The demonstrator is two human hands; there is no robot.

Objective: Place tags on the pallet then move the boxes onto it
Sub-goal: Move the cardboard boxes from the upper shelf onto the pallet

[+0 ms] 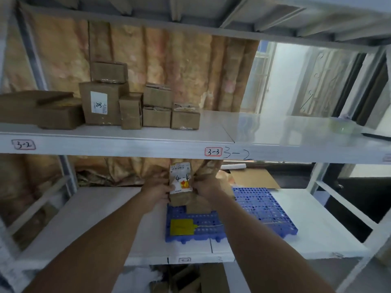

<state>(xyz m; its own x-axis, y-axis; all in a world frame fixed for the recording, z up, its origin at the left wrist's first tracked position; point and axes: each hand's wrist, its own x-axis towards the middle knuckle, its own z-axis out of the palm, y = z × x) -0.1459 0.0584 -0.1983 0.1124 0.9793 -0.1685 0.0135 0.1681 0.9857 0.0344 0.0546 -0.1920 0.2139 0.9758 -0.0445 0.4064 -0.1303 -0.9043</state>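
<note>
Both hands are gripping one brown box [182, 198] from either side, holding it upright over the back edge of the blue pallet [260, 206] on the lower shelf [95, 218]. The left hand [157, 192] is curling its fingers round the box's left edge, with the thumb lying near the white label marked 4-4. The right hand [206, 187] is clamping the right edge in the same way, so neither hand is slack. Just below the held box a second brown box [197, 209] is sitting on the pallet, partly hidden by the right wrist. One yellow tag [181, 226] is lying flat on the pallet's front left part, its string trailing to the right. The pallet is looking like two blue grids set side by side, though the right arm is covering the join, so I cannot tell. On the upper shelf [127, 142] seven cardboard boxes [101, 104] are standing in a cluster, some stacked — the flat one at far left may be two
</note>
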